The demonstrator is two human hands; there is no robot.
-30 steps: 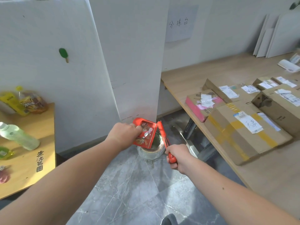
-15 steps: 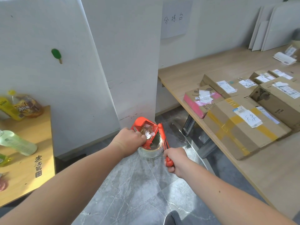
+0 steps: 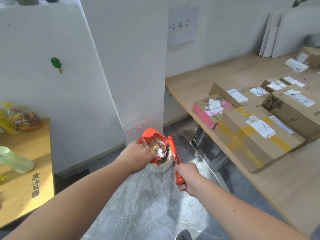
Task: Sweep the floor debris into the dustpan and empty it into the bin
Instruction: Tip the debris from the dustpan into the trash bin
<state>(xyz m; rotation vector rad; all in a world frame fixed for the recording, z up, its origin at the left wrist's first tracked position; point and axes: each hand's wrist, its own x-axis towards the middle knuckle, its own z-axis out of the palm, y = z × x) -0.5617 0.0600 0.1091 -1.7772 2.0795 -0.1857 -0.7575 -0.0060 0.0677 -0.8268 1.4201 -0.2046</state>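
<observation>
My left hand (image 3: pixel 138 155) grips a small red dustpan (image 3: pixel 150 135) and holds it tilted over a small bin lined with a clear bag (image 3: pixel 161 166) on the grey floor. Scraps of paper and brownish debris (image 3: pixel 158 148) lie in the pan just above the bin's mouth. My right hand (image 3: pixel 186 177) is closed on the handle of a red hand brush (image 3: pixel 173 149), whose head rests along the right edge of the pan. The bin's inside is mostly hidden by the pan.
A white pillar (image 3: pixel 131 66) rises right behind the bin. On the right a long wooden table (image 3: pixel 199 80) carries several cardboard parcels (image 3: pixel 256 134), with black legs (image 3: pixel 199 137) below. A low wooden table (image 3: pixel 27 179) with bottles and snack bags stands at left. My shoe (image 3: pixel 183 235) shows below.
The dustpan has tipped further over the bin and the debris has slid toward its lower edge. Both hands have stayed over the bin while my view has shifted a little.
</observation>
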